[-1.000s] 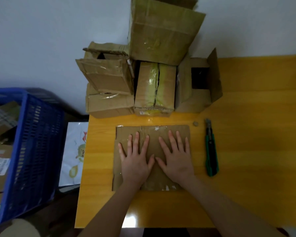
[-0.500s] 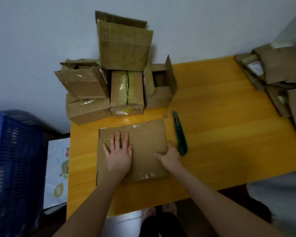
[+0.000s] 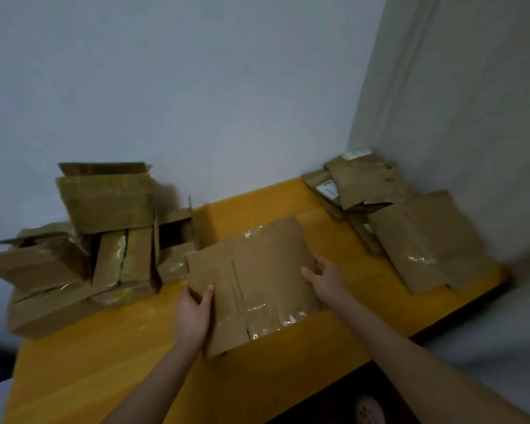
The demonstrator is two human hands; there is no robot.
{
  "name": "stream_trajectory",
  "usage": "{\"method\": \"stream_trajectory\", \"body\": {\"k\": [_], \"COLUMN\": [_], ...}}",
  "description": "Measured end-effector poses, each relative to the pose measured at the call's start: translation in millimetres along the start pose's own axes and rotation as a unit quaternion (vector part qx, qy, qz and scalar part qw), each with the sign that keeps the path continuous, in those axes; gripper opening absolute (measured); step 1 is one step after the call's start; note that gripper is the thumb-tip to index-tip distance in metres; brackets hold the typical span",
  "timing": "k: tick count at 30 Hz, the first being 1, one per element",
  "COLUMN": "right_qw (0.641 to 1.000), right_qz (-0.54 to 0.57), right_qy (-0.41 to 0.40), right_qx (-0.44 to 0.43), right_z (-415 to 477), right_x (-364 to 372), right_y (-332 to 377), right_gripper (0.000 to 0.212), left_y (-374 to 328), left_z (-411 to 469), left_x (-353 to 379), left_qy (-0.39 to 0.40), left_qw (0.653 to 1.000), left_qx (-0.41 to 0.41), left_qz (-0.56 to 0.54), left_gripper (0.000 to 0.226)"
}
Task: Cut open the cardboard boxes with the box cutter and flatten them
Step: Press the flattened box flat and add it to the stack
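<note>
A flattened cardboard box point(image 3: 257, 270) with shiny tape patches is held above the yellow table point(image 3: 104, 347), tilted. My left hand point(image 3: 193, 313) grips its left edge, thumb on top. My right hand point(image 3: 325, 276) grips its right edge. The box cutter is hidden, not visible in this view.
A heap of several unflattened cardboard boxes point(image 3: 104, 209) stands at the table's back left against the wall. A pile of flattened boxes point(image 3: 423, 237) lies at the right, in the corner by the side wall. The table's front edge runs diagonally below my arms.
Both hands went from pressing flat on the cardboard to gripping its edges and lifting it toward the right. The view swung right and up; the box cutter is now out of sight.
</note>
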State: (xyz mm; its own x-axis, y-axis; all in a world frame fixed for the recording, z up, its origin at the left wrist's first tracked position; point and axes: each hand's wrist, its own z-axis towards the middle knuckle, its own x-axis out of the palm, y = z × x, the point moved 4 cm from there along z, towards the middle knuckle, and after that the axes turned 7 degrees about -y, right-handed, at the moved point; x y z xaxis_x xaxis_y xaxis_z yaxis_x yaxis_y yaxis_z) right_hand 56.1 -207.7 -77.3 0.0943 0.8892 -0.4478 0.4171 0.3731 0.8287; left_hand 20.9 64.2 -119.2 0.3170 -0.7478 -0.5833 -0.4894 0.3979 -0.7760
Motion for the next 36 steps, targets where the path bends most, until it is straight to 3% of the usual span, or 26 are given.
{"method": "stream_trajectory", "body": {"k": [5,9,12,18,21,26,31,34,36], "right_qw": [0.997,0.992,0.983,0.937,0.919,0.916,0.910,0.910,0.908], "right_qz": [-0.049,-0.088,-0.127,-0.267,-0.324,-0.356,-0.379,-0.376,-0.372], "right_qy": [-0.057,-0.092,-0.134,-0.215,-0.188,-0.121,-0.086,-0.072,-0.062], "right_qx": [-0.019,-0.015,-0.018,-0.073,-0.125,-0.140,-0.145,-0.160,-0.180], "right_z": [92.3,158.6,206.3,259.9,268.5,279.3,286.3,283.3,278.3], "right_x": [-118.4,-206.4,-263.1,-314.2,-308.5,-285.1,-268.2,-254.0,-237.0], "right_y": [-16.2,-23.7,-19.9,-9.4,-11.1,-23.6,-20.6,-8.4,4.8], "right_gripper": [0.048,0.037,0.037,0.055,0.057,0.056,0.057,0.057,0.057], "left_y": [-102.1,-159.8,-206.0,-288.0,-317.4,-336.8,-333.9,-331.3,-327.8], "left_z": [-16.0,-37.4,-50.4,-40.8,-28.9,-11.6,-11.7,-15.2,-20.0], "left_x": [107.5,192.4,245.0,323.2,362.1,410.3,405.5,378.0,355.5], "left_qy": [0.012,0.099,0.160,0.114,0.104,0.109,0.135,0.110,0.082], "left_qw": [0.997,0.975,0.957,0.945,0.945,0.963,0.984,0.991,0.972], "left_qx": [-0.014,-0.096,-0.114,-0.125,-0.127,-0.097,-0.057,0.039,0.128], "left_qz": [-0.075,-0.174,-0.215,-0.279,-0.281,-0.226,-0.100,0.068,0.179], "left_gripper": [0.042,0.030,0.055,0.067,0.065,0.064,0.068,0.071,0.070]}}
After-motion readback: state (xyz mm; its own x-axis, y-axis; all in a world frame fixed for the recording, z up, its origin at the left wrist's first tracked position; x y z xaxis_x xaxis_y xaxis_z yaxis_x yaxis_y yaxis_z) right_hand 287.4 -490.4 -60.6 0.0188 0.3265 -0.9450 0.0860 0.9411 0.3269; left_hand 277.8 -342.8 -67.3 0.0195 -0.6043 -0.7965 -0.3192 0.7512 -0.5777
